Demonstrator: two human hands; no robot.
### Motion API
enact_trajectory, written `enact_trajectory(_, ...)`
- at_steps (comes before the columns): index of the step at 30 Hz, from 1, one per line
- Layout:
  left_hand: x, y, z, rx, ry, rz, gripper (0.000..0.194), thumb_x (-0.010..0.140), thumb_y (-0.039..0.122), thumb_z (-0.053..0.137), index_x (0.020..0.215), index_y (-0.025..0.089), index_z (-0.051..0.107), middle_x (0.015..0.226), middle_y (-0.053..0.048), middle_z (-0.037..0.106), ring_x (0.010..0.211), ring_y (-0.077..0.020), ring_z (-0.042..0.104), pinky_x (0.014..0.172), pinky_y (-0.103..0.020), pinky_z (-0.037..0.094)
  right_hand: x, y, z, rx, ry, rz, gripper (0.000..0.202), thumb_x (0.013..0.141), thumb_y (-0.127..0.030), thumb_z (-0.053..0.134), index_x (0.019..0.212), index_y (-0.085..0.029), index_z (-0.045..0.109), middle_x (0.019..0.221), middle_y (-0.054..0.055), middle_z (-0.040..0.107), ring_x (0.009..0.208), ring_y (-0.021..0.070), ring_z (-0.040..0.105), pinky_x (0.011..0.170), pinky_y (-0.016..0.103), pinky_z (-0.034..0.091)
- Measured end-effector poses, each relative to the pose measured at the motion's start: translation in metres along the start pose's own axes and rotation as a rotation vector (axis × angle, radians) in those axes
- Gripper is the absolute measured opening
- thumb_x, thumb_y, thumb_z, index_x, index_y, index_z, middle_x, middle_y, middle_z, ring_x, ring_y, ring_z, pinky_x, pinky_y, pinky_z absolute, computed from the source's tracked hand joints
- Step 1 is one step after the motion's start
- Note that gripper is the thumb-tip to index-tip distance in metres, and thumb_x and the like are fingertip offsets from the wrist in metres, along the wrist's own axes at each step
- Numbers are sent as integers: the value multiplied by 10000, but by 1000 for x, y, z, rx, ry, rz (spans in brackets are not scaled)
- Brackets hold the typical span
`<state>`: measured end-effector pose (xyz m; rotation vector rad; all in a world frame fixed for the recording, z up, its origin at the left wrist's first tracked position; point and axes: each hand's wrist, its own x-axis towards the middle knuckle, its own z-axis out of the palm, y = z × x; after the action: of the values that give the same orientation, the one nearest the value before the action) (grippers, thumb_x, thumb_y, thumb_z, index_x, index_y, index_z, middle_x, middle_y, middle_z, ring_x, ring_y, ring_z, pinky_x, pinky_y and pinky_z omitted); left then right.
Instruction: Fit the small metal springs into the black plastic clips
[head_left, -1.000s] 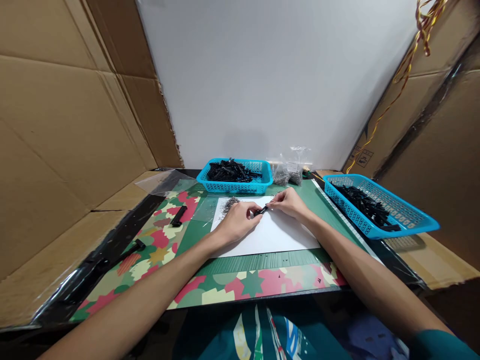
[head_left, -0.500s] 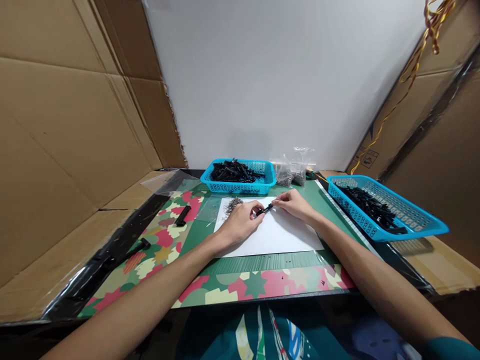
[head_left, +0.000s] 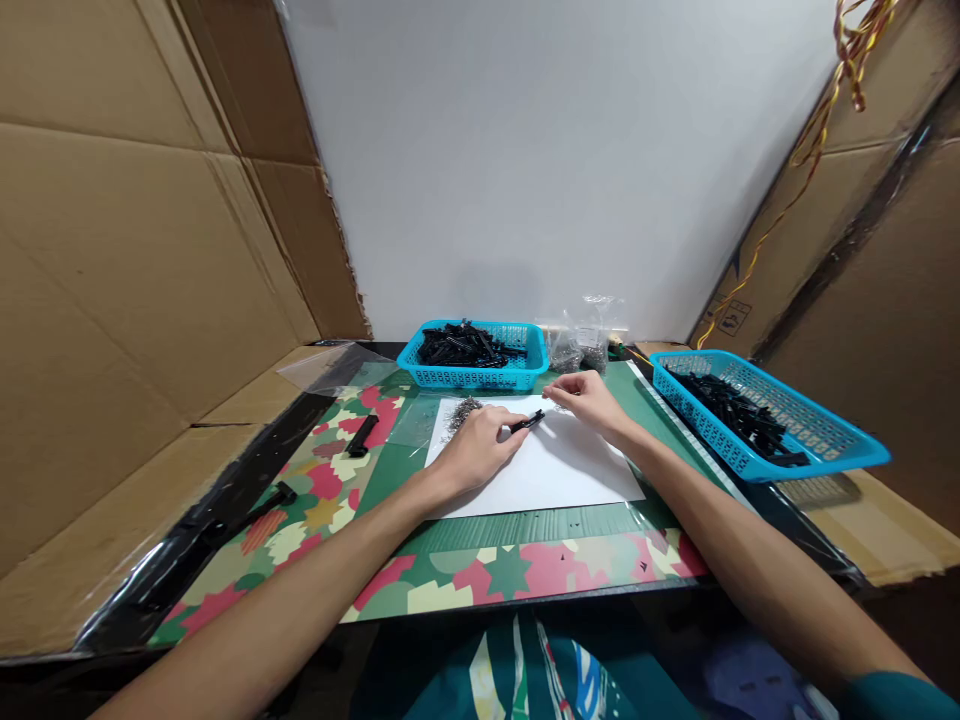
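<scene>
Over a white paper sheet [head_left: 559, 475], my left hand [head_left: 480, 445] grips a small black part [head_left: 531, 420] between thumb and fingers. The part's free end points right, toward my right hand [head_left: 583, 398]. My right hand is just past that end, not touching it, with thumb and fingertips pinched together; whatever is between them is too small to make out. Beside my left hand's knuckles, at the sheet's upper left, is a pile of small metal pieces [head_left: 463, 410].
A blue basket [head_left: 472, 378] of black parts stands behind the sheet, another blue basket [head_left: 832, 455] at the right. Bags of metal pieces [head_left: 592, 350] lean near the back wall. Black tools [head_left: 363, 437] lie left on the patterned mat.
My right hand has moved slightly up and away from the black part, leaving a gap. My left hand keeps its grip. The whole view has shifted slightly.
</scene>
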<state>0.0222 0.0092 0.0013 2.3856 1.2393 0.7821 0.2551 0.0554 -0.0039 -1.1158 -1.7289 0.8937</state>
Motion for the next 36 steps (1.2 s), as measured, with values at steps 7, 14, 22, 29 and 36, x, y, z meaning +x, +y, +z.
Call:
enact_trajectory(7,-1,0,1,51,-7,24,366,1025,355,606,1310,208,783,1174,-116,803,1023,-289,698,938,-401,513,-2,-8,-8,-183,-4,-315,422,1060,-448,492,994,-148,781,764,51,639,694,172,570,659,293,436)
enact_trajectory(14,-1,1,-1,93,-54,119,376,1079,363,538,1344,197,747,1226,-115,780,1099,-286,690,1005,-414,490,-2,6,1,-340,38,-389,451,1061,-510,535,874,-174,769,857,108,781,773,218,712,744,320,548)
enact_trajectory(22,0,2,-1,96,-85,162,348,1089,354,536,1334,215,741,1223,-99,785,1092,-279,688,973,-408,476,-1,6,18,167,212,-60,549,828,-688,756,713,-152,715,701,115,759,612,233,758,596,331,647)
enact_trajectory(29,-1,5,-2,98,-78,156,347,1083,341,543,1335,219,747,1199,-103,793,1070,-282,692,957,-412,483,-3,9,19,166,252,-17,541,755,-681,823,683,-160,698,661,122,762,574,244,756,545,324,650)
enact_trajectory(36,1,5,-2,75,-94,161,334,1089,320,525,1305,208,755,1202,-94,790,1070,-274,693,952,-394,483,-2,14,21,79,268,-51,516,813,-662,786,663,-181,679,653,114,766,565,252,755,528,311,608)
